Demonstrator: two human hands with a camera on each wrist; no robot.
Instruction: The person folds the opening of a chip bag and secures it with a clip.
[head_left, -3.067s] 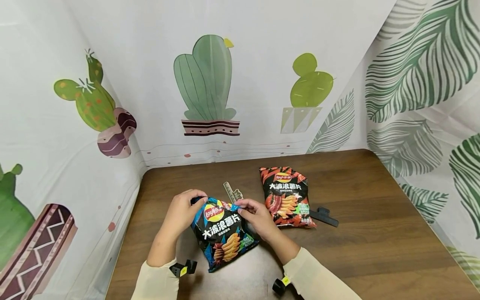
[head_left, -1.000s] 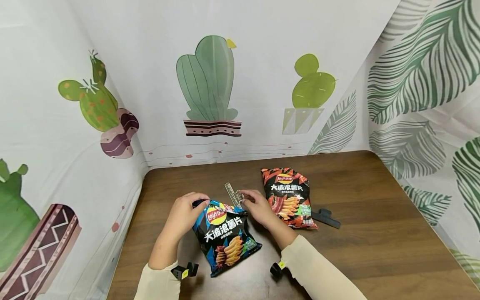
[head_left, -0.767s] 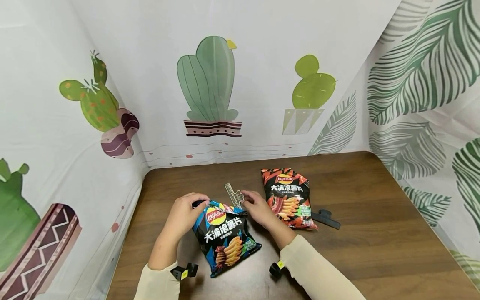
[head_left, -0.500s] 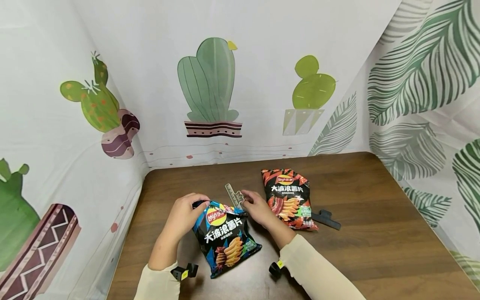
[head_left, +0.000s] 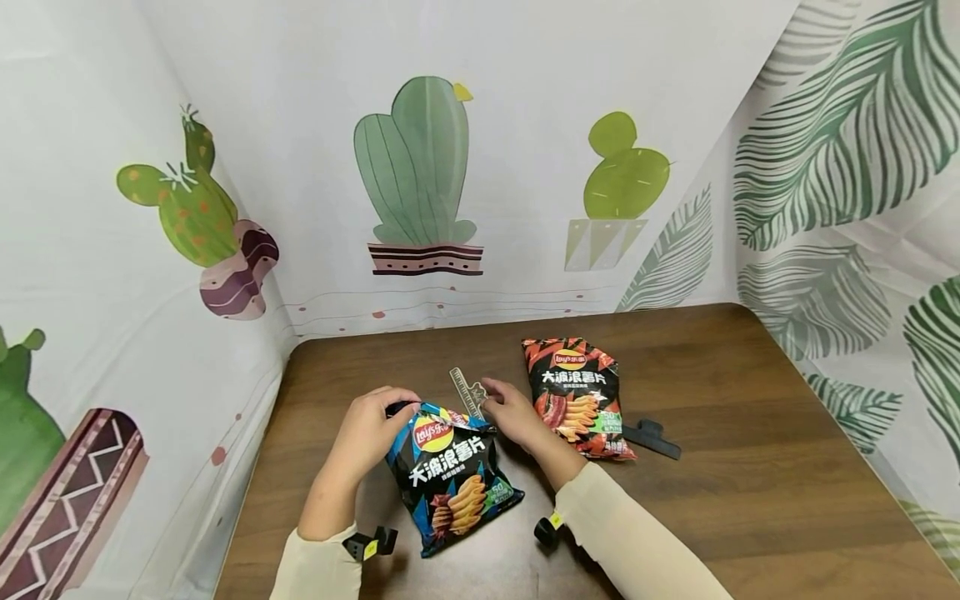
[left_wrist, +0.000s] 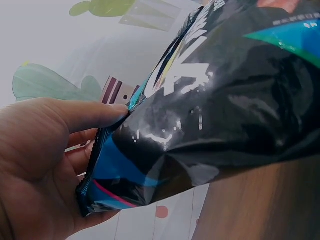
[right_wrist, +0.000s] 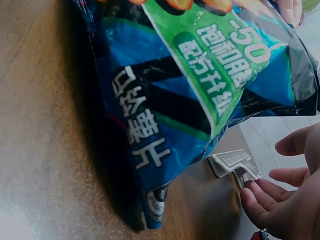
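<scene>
A black and blue bag of potato chips (head_left: 450, 479) lies tilted in front of the person. My left hand (head_left: 371, 429) pinches its upper left corner; the left wrist view shows the thumb on the front of the bag (left_wrist: 165, 135) and the fingers behind its crimped edge. Just past the bag's upper right corner, my right hand (head_left: 517, 414) is at a pale clip-like piece (head_left: 467, 393) marked with a row of bars. In the right wrist view the fingertips meet one end of this piece (right_wrist: 232, 162), with the thumb apart from it.
A black and red bag of potato chips (head_left: 573, 396) lies right of my right hand. Partly under its lower right side is a black bag clip (head_left: 652, 437). Behind the brown table (head_left: 750, 400) hangs a white cloth printed with cacti and leaves.
My right hand has let go of the blue bag's upper right corner and moved to the pale piece behind it. The left hand has kept its pinch on the bag.
</scene>
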